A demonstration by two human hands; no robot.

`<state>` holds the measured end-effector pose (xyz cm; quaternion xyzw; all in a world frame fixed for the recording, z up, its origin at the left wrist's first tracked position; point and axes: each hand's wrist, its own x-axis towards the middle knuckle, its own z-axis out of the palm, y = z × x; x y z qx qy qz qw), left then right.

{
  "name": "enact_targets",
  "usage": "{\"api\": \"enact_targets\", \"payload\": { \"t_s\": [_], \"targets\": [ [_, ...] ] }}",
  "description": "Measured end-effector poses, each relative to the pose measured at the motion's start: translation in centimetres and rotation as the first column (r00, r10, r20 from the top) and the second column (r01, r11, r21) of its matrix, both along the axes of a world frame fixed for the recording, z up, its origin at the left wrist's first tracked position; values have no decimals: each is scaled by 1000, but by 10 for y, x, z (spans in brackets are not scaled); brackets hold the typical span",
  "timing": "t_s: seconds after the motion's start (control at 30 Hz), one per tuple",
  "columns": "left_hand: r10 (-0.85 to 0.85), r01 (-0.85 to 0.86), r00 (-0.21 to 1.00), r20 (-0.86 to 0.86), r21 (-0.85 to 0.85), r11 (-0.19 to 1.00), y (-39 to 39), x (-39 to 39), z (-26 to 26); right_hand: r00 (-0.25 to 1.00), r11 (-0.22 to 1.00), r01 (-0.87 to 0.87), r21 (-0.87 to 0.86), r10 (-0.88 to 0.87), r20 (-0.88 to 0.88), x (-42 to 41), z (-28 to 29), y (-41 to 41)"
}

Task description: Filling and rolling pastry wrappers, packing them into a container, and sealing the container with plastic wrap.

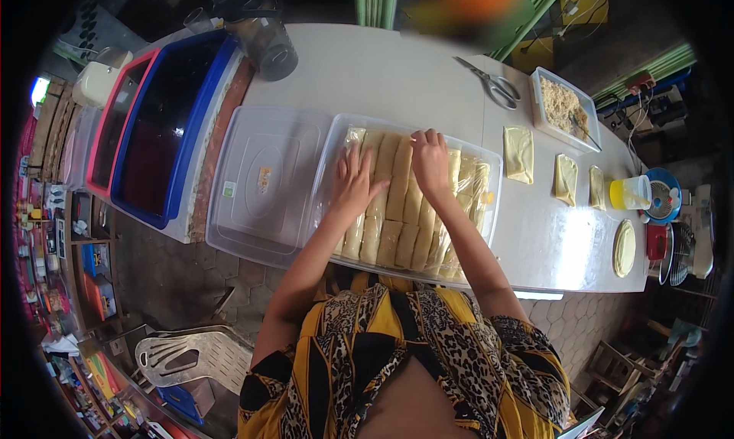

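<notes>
A shallow clear plastic container (496, 209) before me holds rows of pale rolled dough pieces (401, 192), with clear plastic film (355, 134) at the left and shiny film over the right-hand rolls. My left hand (351, 181) rests spread over the left rows, fingers apart and holding nothing that I can see. Over the upper middle of the rolls is my right hand (430, 159), its fingers bent; whether they pinch the film or a roll is hidden. The container's translucent lid (246, 146) lies to the left.
Scissors (498, 89), a tub of crumbly filling (565, 103) with a spoon, folded dough pieces (519, 155), a yellow-bottomed cup (629, 193) and stacked dough rounds (624, 248) are on the right. Blue-rimmed (172, 135) and pink-rimmed trays and a dark jug (266, 43) stand at left.
</notes>
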<state>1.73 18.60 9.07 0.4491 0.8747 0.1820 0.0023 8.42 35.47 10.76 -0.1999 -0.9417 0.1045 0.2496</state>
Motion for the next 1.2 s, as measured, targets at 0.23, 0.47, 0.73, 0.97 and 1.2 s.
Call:
{"api": "enact_targets", "payload": {
  "t_s": [0.23, 0.47, 0.73, 0.97, 1.2],
  "targets": [
    [-19, 29, 993, -114, 88, 996, 15, -24, -9, 989, 994, 98, 56, -104, 107, 0, -1, -1],
    [-157, 157, 988, -10, 88, 984, 19, -7, -15, 996, 995, 92, -32, -92, -6, 1, -23, -1],
    [-219, 219, 976, -12, 45, 975, 33, 3, 0, 976, 966, 209, -151, -216, -28, 1, -19, 4],
    [-264, 261, 964, 7, 136, 956, 64, 17, -4, 966, 966, 215, -146, -232, -112, 41, 1, 24],
    [-208, 209, 978, -20, 137, 968, 77, 26, -4, 979, 984, 174, -40, -178, -103, 53, -15, 37]
  ]
}}
